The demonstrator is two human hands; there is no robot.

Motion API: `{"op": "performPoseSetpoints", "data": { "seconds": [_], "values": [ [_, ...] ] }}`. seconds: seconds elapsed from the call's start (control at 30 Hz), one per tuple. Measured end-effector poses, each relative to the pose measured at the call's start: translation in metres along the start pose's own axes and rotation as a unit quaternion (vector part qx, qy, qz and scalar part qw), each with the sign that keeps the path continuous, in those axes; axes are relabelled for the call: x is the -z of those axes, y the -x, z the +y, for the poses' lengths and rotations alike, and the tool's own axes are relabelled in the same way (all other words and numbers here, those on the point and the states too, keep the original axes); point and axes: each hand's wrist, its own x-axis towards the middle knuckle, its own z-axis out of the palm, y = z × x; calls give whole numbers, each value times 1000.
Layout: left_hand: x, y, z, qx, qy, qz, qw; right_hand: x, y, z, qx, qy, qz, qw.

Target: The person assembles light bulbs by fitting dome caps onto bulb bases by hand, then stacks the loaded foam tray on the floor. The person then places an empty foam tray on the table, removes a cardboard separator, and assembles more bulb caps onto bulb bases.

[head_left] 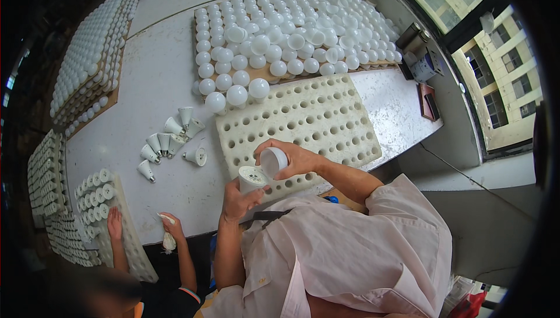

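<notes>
My left hand (235, 202) is closed around a white LED bulb base (252, 176), its flat round board facing up. A white translucent dome-shaped bulb cover (272, 162) is gripped in my right hand (296, 157), tilted, right beside the base's rim. Whether cover and base touch I cannot tell. Both hands are over the near edge of a cream foam tray (350, 111) with rows of round holes. Left of the tray, several loose bulb bases (172, 137) lie on the white table (149, 76).
Rows and heaps of white bulb covers (291, 26) fill a cardboard sheet beyond the tray. Stacked sheets of covers (90, 55) stand far left. At lower left, a co-worker's hands (115, 223) are near a foam tray of bulb bases (96, 198). A thermos (409, 35) stands by the window.
</notes>
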Motion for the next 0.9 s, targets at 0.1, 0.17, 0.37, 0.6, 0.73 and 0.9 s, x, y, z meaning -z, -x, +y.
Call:
{"op": "performPoseSetpoints", "data": {
  "seconds": [0.1, 0.17, 0.37, 0.6, 0.73, 0.9],
  "values": [
    [2, 2, 13, 79, -98, -1, 992, -2, 1, -8, 41, 238, -48, 969],
    [5, 3, 14, 59, -223, -24, 973, -6, 2, -11, 65, 349, -102, 929],
    [4, 3, 15, 96, -271, -24, 957, -15, 2, -13, 46, 385, -140, 911],
    [9, 5, 9, 105, -285, -43, 952, -20, 3, -13, 32, 384, -150, 910],
    [9, 5, 7, 48, -306, -47, 950, -23, 5, -5, 66, 390, -136, 908],
    [7, 6, 12, 74, -318, -36, 945, -25, 6, -1, 96, 398, -124, 904]
  ]
}}
